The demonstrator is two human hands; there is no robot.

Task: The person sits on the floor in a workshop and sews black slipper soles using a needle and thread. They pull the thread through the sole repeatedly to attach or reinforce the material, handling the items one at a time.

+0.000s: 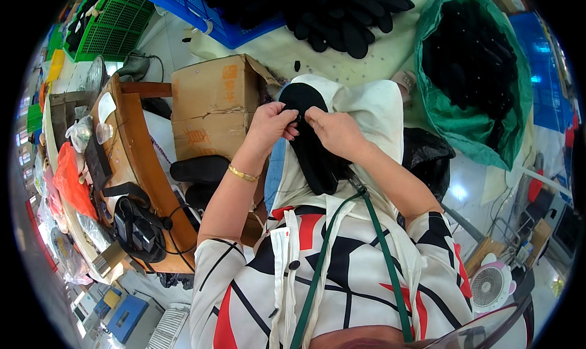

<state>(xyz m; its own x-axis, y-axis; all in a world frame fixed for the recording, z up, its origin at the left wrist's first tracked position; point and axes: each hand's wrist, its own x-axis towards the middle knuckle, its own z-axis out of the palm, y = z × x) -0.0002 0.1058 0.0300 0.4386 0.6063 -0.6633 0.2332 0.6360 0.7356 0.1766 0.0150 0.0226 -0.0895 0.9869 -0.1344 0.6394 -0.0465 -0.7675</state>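
Pinching black insole (308,138) at top edge: left hand (270,124), right hand (334,131); insole flat, elongated, matte.

Cardboard box (213,105) left of the insole (308,138) — bag (482,105) right, crate (201,7) behind.

Left hand (270,124) and right hand (332,129) pinching the top of a black insole (312,147) at frame centre, cream cloth (372,108) beneath, cardboard box (213,102) to the left, green bag (473,74) of black pieces upper right, blue crate (183,1) at the top, small fan (491,285) lower right.
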